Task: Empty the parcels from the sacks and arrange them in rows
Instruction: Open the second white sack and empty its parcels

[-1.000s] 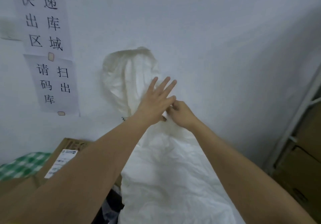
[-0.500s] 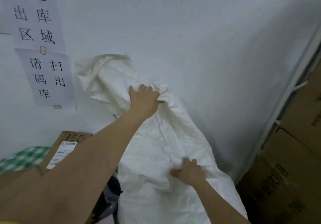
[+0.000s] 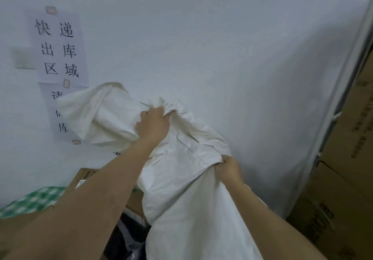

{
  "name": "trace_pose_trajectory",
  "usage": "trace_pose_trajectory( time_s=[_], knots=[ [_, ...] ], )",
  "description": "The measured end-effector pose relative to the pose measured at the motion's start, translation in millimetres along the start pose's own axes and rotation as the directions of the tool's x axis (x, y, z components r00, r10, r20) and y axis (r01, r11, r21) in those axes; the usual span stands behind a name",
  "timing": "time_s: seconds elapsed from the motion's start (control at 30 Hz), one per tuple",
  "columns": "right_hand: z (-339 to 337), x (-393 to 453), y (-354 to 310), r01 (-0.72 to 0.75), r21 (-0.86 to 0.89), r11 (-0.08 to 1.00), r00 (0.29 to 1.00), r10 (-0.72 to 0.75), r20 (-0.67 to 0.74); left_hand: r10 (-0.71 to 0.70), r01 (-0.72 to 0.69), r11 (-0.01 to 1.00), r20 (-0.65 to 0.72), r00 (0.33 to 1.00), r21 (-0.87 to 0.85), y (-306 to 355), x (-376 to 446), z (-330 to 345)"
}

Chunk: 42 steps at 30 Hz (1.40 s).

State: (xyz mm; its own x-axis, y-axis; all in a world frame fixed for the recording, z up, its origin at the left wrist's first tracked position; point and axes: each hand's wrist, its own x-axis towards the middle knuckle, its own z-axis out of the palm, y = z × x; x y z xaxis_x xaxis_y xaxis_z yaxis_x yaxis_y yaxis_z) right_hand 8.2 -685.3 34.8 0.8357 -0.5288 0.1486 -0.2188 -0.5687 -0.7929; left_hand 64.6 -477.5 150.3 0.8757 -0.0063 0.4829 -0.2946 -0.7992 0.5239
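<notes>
A large white woven sack (image 3: 189, 203) is held up in front of a pale wall, its loose end flopping to the left. My left hand (image 3: 152, 124) grips a bunched fold near the sack's top. Lower and to the right, my right hand (image 3: 229, 169) pinches the cloth at the sack's side. A brown cardboard parcel (image 3: 84, 177) with a white label lies behind my left forearm, and a dark plastic-wrapped parcel (image 3: 129, 237) shows under the sack. What the sack holds is hidden.
Paper signs with black characters (image 3: 58, 47) are taped to the wall at the left. A green checked cloth (image 3: 34, 201) lies at the lower left. Stacked brown cartons (image 3: 343, 189) and a white frame post (image 3: 343, 82) stand at the right.
My left hand went from flat on the sack to gripping its top fold. My right hand dropped from the top to the sack's side, then rose and took hold. The loose end swung left.
</notes>
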Motion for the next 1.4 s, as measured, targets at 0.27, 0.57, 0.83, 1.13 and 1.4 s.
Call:
trace_pose_trajectory(
  time_s=[0.27, 0.57, 0.83, 1.13, 1.4],
  knots=[
    [-20.2, 12.6, -94.4, 0.048, 0.535, 0.844, 0.986, 0.046, -0.162, -0.029, -0.024, 0.950, -0.163, 0.986, -0.312, -5.1, -7.6, -44.9],
    [-43.7, 38.1, -166.3, 0.293, 0.660, 0.692, 0.948, -0.120, -0.295, -0.079, 0.049, 0.984, -0.173, 0.982, -0.171, -10.8, -12.6, -71.6],
    [-42.5, 25.8, -122.6, 0.445, 0.246, 0.861, 0.869, -0.482, 0.115, 0.108, -0.029, 0.751, -0.079, 0.991, 0.659, -10.7, -26.5, -58.9],
    [-24.1, -9.5, -24.5, 0.410, -0.119, 0.904, 0.896, -0.376, 0.236, 0.214, -0.444, 0.860, 0.610, 0.763, 0.253, 5.5, -64.4, 65.4],
    [-23.5, -35.5, 57.7, 0.046, -0.231, 0.972, 0.968, 0.013, 0.250, 0.311, -0.523, 0.757, 0.488, 0.816, 0.391, 1.9, -73.8, 97.8]
  ],
)
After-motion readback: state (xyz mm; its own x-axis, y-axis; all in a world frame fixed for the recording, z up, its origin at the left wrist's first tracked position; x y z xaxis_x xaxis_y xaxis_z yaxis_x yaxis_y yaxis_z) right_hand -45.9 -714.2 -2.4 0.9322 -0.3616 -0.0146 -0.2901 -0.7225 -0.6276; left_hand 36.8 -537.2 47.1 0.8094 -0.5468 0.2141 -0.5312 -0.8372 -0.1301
